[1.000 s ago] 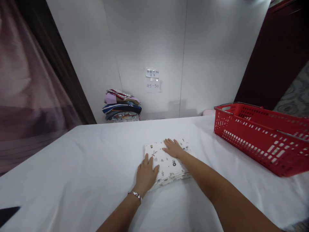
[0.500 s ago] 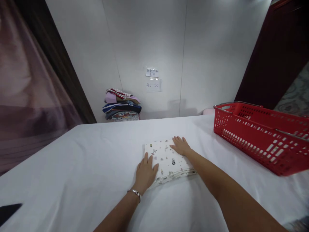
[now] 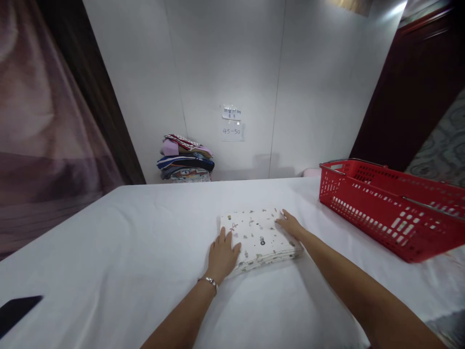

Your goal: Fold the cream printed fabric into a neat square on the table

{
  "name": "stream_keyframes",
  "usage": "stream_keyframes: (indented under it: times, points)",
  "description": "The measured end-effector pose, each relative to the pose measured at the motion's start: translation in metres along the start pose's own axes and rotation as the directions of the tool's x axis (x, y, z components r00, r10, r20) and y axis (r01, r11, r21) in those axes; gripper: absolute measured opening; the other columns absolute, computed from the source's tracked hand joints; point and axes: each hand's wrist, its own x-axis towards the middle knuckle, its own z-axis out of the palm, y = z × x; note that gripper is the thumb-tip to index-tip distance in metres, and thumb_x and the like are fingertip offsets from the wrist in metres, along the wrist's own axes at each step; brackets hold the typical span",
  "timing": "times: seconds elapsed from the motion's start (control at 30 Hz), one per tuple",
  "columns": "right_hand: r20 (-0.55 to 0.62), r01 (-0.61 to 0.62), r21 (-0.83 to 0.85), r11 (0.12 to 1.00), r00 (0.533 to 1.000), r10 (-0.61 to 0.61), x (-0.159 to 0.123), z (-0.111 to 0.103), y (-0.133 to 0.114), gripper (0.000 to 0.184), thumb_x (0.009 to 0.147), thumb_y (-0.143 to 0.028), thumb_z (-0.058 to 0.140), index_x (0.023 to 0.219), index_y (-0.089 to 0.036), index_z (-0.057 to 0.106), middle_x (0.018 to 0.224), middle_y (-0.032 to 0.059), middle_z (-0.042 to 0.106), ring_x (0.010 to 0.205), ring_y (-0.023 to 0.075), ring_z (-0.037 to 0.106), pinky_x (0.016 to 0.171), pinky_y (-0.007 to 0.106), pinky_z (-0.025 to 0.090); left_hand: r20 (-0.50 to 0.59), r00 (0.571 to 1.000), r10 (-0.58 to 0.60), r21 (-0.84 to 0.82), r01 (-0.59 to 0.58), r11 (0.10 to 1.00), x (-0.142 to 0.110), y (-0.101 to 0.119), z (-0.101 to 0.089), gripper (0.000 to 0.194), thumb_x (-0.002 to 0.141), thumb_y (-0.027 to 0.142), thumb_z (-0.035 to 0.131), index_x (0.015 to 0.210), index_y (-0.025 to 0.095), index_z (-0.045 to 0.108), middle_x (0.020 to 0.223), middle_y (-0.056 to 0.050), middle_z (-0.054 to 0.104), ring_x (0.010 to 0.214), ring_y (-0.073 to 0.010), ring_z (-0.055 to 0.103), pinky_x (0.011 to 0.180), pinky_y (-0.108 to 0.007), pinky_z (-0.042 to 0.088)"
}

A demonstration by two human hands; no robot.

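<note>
A folded white cloth with small printed figures point(image 3: 258, 235) lies on the white table point(image 3: 127, 252). My left hand point(image 3: 222, 253) rests flat on its near left corner, fingers stretched out; a silver bracelet circles that wrist. At the cloth's right edge my right hand point(image 3: 289, 224) lies flat with its fingers extended along the fabric. Neither hand grips anything.
A red plastic basket point(image 3: 385, 206) stands at the right of the table. A stack of folded clothes point(image 3: 186, 161) sits against the white wall at the back, near two paper labels point(image 3: 231, 123). A dark flat object point(image 3: 16, 312) lies at the near left edge.
My right hand has slid from the middle of the cloth to its right edge. The left hand has stayed on the near left corner.
</note>
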Motion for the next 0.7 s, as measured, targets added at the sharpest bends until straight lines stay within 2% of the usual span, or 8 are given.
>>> stream_keyframes:
  times: [0.13, 0.23, 0.33, 0.4, 0.53, 0.7]
  points:
    - [0.091, -0.149, 0.225, 0.963, 0.987, 0.132, -0.023, -0.014, 0.012, 0.074, 0.082, -0.039, 0.052, 0.141, -0.011, 0.018, 0.129, 0.0167, 0.050, 0.104, 0.0212, 0.059, 0.083, 0.030, 0.049, 0.007, 1.000, -0.005, -0.003, 0.005, 1.000, 0.000, 0.000, -0.001, 0.050, 0.086, 0.042, 0.035, 0.129, 0.016, 0.040, 0.147, -0.013, 0.024, 0.126, -0.0234, 0.036, 0.098, -0.038, 0.029]
    - [0.175, -0.222, 0.349, 0.910, 0.970, 0.169, -0.036, -0.021, 0.014, 0.066, 0.080, -0.042, 0.055, 0.135, -0.013, 0.032, 0.121, 0.0166, 0.056, 0.097, 0.0212, 0.062, 0.077, 0.030, 0.051, -0.002, 1.000, 0.001, -0.005, -0.001, 1.000, 0.000, -0.001, 0.000, 0.050, 0.086, 0.042, 0.035, 0.129, 0.017, 0.040, 0.147, -0.012, 0.024, 0.127, -0.0232, 0.035, 0.099, -0.038, 0.029]
    - [0.271, -0.268, 0.426, 0.864, 0.949, 0.160, -0.047, -0.023, 0.014, 0.048, 0.079, -0.045, 0.055, 0.118, -0.017, 0.050, 0.106, 0.0136, 0.065, 0.089, 0.0217, 0.064, 0.071, 0.032, 0.053, -0.006, 1.000, 0.004, -0.009, -0.004, 1.000, 0.000, -0.002, 0.001, 0.051, 0.087, 0.043, 0.034, 0.129, 0.017, 0.040, 0.146, -0.012, 0.024, 0.126, -0.0234, 0.035, 0.099, -0.038, 0.030]
    - [0.329, -0.293, 0.473, 0.831, 0.934, 0.142, -0.054, -0.023, 0.016, 0.041, 0.079, -0.048, 0.055, 0.107, -0.018, 0.056, 0.096, 0.0110, 0.067, 0.084, 0.0212, 0.065, 0.067, 0.031, 0.053, -0.012, 1.000, 0.008, -0.008, -0.008, 1.000, 0.001, -0.002, 0.001, 0.050, 0.087, 0.043, 0.034, 0.129, 0.017, 0.040, 0.146, -0.013, 0.025, 0.126, -0.0236, 0.036, 0.098, -0.037, 0.031]
    - [0.409, -0.355, 0.570, 0.741, 0.905, 0.119, -0.068, -0.024, 0.021, 0.037, 0.075, -0.051, 0.059, 0.099, -0.022, 0.055, 0.085, 0.0049, 0.066, 0.073, 0.0177, 0.064, 0.058, 0.029, 0.053, -0.015, 1.000, 0.014, -0.002, -0.014, 1.000, 0.001, -0.002, 0.001, 0.050, 0.086, 0.042, 0.035, 0.128, 0.016, 0.041, 0.146, -0.013, 0.025, 0.124, -0.0241, 0.038, 0.098, -0.038, 0.032]
    - [0.448, -0.358, 0.585, 0.728, 0.891, 0.078, -0.083, -0.029, 0.027, 0.041, 0.072, -0.050, 0.064, 0.102, -0.026, 0.053, 0.079, 0.0003, 0.062, 0.067, 0.0154, 0.060, 0.054, 0.030, 0.054, -0.035, 0.999, 0.020, -0.018, -0.021, 1.000, -0.001, -0.002, -0.001, 0.051, 0.087, 0.041, 0.034, 0.130, 0.016, 0.040, 0.147, -0.012, 0.023, 0.127, -0.0241, 0.035, 0.099, -0.038, 0.031]
